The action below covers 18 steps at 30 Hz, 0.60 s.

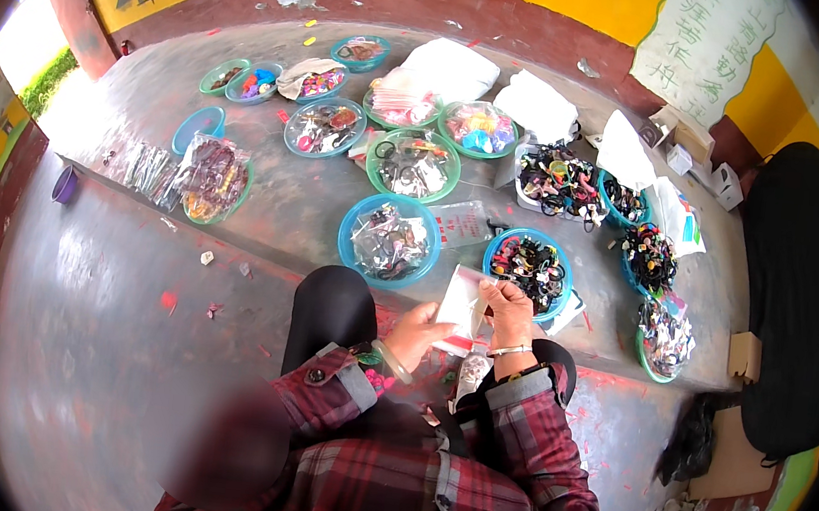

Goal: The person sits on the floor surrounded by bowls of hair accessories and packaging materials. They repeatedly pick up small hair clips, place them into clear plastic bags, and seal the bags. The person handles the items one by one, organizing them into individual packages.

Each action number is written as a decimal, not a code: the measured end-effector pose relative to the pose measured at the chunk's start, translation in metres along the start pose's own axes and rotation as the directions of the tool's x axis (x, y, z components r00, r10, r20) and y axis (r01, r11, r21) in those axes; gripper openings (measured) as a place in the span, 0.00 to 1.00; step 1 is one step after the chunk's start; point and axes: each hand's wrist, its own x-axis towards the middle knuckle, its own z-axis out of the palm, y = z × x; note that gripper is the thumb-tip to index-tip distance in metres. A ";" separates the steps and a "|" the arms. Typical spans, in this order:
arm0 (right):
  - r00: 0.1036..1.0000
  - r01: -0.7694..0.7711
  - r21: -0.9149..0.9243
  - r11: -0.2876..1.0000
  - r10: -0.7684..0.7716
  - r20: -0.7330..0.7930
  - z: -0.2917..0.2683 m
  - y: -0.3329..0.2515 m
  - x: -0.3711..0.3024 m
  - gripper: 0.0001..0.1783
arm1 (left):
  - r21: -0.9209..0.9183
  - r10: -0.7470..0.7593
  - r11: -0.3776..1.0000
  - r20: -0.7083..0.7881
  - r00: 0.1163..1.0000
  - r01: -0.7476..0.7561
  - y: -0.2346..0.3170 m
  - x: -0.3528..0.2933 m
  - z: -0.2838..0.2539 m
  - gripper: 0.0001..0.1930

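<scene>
A flat white packet or card with a red lower edge is held up over my knees. My left hand grips it from the left, thumb lying across its lower face. At its right upper side the fingers of my right hand are pinched together on the edge; whatever lies between those fingertips is too small to make out. Just beyond my right hand stands a blue basket of dark hair ties with coloured trinkets. Another blue basket, holding clear bags of small items, is farther left.
Several green and blue baskets of small accessories spread over the raised concrete floor, among them a green one. White sacks lie behind them. A long black case leans at the right, near a cardboard box. A purple cup stands far left.
</scene>
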 end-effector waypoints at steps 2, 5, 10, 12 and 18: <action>1.000 0.002 -0.013 1.000 -0.002 0.014 0.001 0.002 -0.002 0.08 | -0.046 0.006 0.999 0.055 0.998 -0.003 -0.001 0.002 -0.007 0.14; 0.998 0.056 -0.081 0.995 -0.055 0.005 0.001 0.010 0.000 0.08 | -0.019 0.033 0.999 0.074 0.997 -0.032 -0.003 0.006 -0.014 0.14; 0.996 0.079 -0.081 0.994 -0.076 0.042 -0.003 0.022 0.006 0.08 | -0.017 0.029 0.999 0.045 0.999 -0.029 -0.009 0.011 -0.021 0.14; 0.995 0.093 -0.086 0.992 -0.090 0.038 -0.003 0.023 0.007 0.08 | -0.029 0.021 0.999 0.036 0.999 -0.020 -0.004 0.010 -0.017 0.14; 0.996 0.065 -0.170 0.983 -0.073 -0.043 -0.002 0.018 0.007 0.07 | 0.042 0.069 0.997 0.006 0.998 -0.069 -0.006 0.013 -0.018 0.15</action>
